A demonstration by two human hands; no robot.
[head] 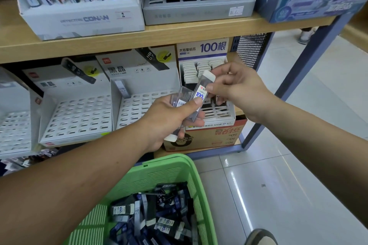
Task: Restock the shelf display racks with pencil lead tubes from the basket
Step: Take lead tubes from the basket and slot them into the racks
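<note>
Lead tube, white cap, "100" label, is being pinched at its upper half by the right hand. Thumb and forefinger are being pressed together on it, and the other fingers are being kept curled. Its lower end is being held within the bundle of clear tubes, which is being gripped by the left hand with the fingers wrapped round it.

The tube is being held in the air just in front of the 100-count rack, at 1 o'clock from frame centre. Judged: one tube is being drawn from the bundle for slotting.

Progress: this rack's back rows are being occupied by white-capped tubes while its front slots are gaping, so it is judged part-filled. At 9 o'clock the left white rack is being shown bare. In the middle white rack only a single HB tube is being displayed.

At 6 o'clock a loose heap of tubes is being carried in the green basket, so most restocking is judged left.
</note>
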